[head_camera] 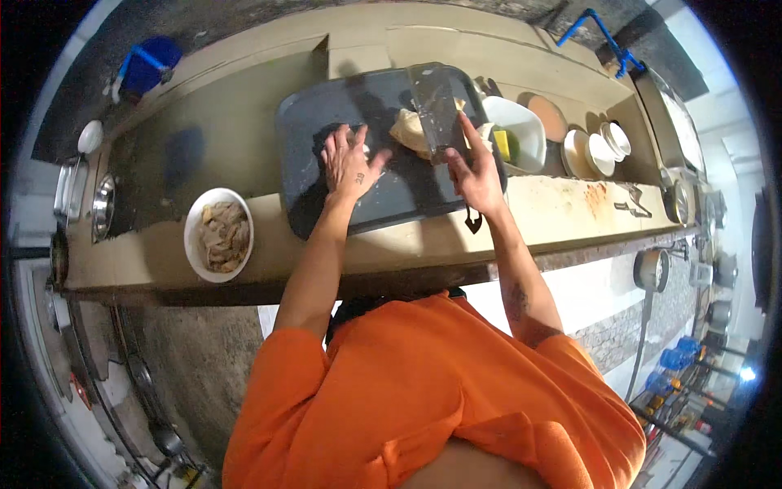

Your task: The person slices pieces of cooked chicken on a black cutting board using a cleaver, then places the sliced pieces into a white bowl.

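Note:
My right hand [479, 177] grips a wide-bladed cleaver [432, 110]; the dark end of its handle sticks out below my palm. The blade stands over a dark grey tray [382, 202], beside and partly in front of a pale piece of raw meat [409, 131], perhaps chicken. More pale meat shows just right of the blade. My left hand [351, 165] lies on the tray's left part, fingers spread. Something small and whitish shows at its fingers, mostly hidden, and I cannot tell whether they hold it. Left of the tray, a white bowl [190, 235] holds cut meat pieces.
A sink basin [244, 104] lies at the left, with a blue tap [146, 58] behind. To the right stand a white basin [534, 131] with a yellow-green sponge [502, 147], and several white bowls [602, 156]. Metal tongs [632, 202] lie near the counter's front edge [550, 244].

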A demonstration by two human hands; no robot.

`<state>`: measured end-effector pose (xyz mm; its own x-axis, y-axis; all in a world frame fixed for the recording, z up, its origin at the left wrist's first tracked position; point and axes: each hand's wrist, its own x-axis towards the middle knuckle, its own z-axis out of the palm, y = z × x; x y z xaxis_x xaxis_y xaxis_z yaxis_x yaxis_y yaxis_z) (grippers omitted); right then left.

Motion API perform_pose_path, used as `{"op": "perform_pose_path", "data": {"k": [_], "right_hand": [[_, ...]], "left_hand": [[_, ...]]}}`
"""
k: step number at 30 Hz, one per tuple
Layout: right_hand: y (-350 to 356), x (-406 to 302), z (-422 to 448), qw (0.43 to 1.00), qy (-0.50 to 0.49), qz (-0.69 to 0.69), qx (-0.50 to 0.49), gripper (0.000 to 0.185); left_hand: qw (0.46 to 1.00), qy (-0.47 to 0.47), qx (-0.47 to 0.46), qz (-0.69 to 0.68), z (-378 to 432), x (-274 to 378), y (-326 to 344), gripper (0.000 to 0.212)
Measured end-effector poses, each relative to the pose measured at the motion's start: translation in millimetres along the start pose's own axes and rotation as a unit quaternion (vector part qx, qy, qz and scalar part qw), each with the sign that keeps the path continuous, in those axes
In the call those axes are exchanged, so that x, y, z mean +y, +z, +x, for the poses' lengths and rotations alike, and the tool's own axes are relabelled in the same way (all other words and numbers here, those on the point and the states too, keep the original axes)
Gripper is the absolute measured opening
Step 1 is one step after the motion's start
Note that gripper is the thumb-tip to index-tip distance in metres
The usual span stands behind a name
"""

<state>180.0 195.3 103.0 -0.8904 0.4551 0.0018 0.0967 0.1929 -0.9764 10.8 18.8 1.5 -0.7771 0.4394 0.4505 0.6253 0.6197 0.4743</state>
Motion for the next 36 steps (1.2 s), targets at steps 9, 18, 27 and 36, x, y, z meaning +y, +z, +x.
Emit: {"op": "perform_pose_path", "data": {"k": [9, 18, 27, 36], "right_hand": [[-23, 52, -29, 0.985, 0.063, 0.101, 0.127, 0.061], [-13, 57, -36, 0.98, 0.087, 0.109, 0.14, 0.063], [-13, 52, -32, 0.988, 0.063, 0.108, 0.095, 0.065], [-8, 51, -29, 0.981, 0.07, 0.142, 0.11, 0.015]], "left_hand": [[0.996, 0.029, -0.084, 0.015, -34, -9, -18, 0.018], [0.969, -0.173, 0.138, 0.109, -47, -122, -202, 0.02], [0.96, -0.077, -0.002, 0.27, -65, -136, -183, 0.05], [0.978, -0.145, -0.149, -0.024, 44, 75, 27, 0.061]]}}
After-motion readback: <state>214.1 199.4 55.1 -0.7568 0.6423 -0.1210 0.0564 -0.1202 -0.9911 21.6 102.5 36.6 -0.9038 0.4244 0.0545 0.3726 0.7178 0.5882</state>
